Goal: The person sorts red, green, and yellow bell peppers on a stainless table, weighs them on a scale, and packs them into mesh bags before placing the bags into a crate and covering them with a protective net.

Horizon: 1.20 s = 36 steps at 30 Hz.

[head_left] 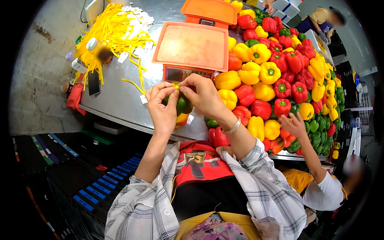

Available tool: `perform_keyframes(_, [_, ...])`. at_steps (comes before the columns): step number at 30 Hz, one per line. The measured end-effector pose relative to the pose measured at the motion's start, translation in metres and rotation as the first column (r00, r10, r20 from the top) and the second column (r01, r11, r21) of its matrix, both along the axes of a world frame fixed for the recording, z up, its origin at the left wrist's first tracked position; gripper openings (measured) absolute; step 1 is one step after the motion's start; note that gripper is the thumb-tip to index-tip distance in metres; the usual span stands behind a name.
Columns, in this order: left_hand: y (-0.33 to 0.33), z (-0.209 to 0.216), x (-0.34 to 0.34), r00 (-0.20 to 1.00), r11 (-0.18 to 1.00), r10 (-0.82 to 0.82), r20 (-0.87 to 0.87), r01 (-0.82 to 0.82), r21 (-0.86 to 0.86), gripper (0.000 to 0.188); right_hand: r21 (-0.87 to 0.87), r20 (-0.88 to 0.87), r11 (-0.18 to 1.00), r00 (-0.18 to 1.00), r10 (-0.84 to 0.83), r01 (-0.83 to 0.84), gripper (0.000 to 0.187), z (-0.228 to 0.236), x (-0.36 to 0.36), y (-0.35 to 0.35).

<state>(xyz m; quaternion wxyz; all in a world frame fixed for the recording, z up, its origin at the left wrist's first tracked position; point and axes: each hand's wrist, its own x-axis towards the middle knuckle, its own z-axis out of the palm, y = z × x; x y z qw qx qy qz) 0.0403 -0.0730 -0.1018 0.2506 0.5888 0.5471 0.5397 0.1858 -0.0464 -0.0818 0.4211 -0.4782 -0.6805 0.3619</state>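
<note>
My left hand (163,107) and my right hand (203,95) meet over the near edge of the metal table, fingertips pinched together. Between them shows a short bit of yellow strap (175,85), gripped from both sides. Right under my fingers is a green bell pepper (184,105), partly covered by the left hand. Below it a yellow-orange pepper (182,119) peeks out, with a white tag (190,119) beside it. How the strap runs around these peppers is hidden by my hands.
Just beyond my hands stands a scale with an orange tray (191,46); a second orange scale (210,11) is behind it. Tagged yellow straps (110,30) lie far left, near a phone (94,83). Red, yellow and green peppers (264,92) heap up rightward, where a co-worker's hand (294,125) reaches in.
</note>
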Motion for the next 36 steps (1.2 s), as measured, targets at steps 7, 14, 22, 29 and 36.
perform_keyframes(7, [-0.003,0.001,0.009,0.996,0.99,0.022,-0.085,-0.01,0.14,0.008,0.046,0.154,0.999,0.988,-0.028,0.021,0.011,0.005,0.006,0.0])
perform_keyframes(14, [0.009,-0.011,0.012,0.876,0.987,0.049,0.481,0.032,-0.16,0.005,0.43,0.097,0.885,0.965,-0.245,0.181,0.008,-0.01,-0.003,-0.014])
perform_keyframes(22, [0.013,-0.017,0.006,0.905,0.96,-0.045,0.423,0.157,-0.234,0.008,0.298,-0.204,0.953,0.979,0.011,0.051,0.008,-0.022,-0.007,0.0])
perform_keyframes(29, [0.016,-0.006,-0.005,0.961,0.974,-0.224,-0.164,0.226,-0.011,0.013,-0.118,-0.769,0.993,0.63,-0.104,0.02,0.013,-0.031,-0.023,0.009])
perform_keyframes(36, [0.03,-0.009,-0.012,0.907,0.907,-0.415,0.074,0.419,-0.049,0.016,-0.206,-0.85,0.978,0.489,-0.195,0.033,0.016,-0.029,-0.024,0.011])
